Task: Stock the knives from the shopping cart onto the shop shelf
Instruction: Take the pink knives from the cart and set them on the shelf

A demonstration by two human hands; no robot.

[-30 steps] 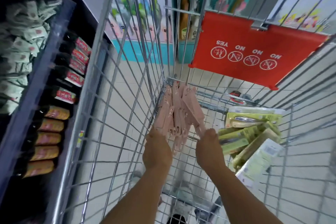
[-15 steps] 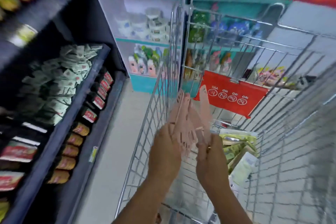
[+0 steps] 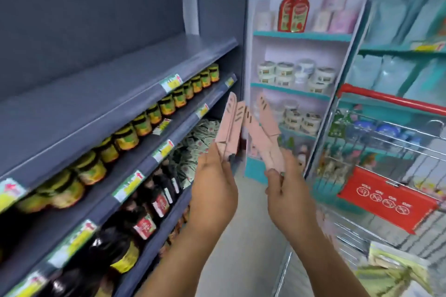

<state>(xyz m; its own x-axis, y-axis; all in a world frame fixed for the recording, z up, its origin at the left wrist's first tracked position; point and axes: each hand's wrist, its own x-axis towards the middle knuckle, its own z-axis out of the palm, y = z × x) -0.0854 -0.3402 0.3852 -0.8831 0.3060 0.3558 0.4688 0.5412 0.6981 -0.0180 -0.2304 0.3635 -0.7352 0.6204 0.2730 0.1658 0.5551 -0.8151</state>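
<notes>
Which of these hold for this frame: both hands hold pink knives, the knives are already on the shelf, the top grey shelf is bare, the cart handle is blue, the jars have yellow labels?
1. Both hands hold pink knives. True: the left hand grips one bunch of pink knives and the right hand grips another.
2. The knives are already on the shelf. False: they are held up in the air, in front of the grey shelf unit.
3. The top grey shelf is bare. True, as far as it shows.
4. The cart handle is blue. False: the cart handle is red.
5. The jars have yellow labels. True: the row of jars carries yellow labels.
</notes>
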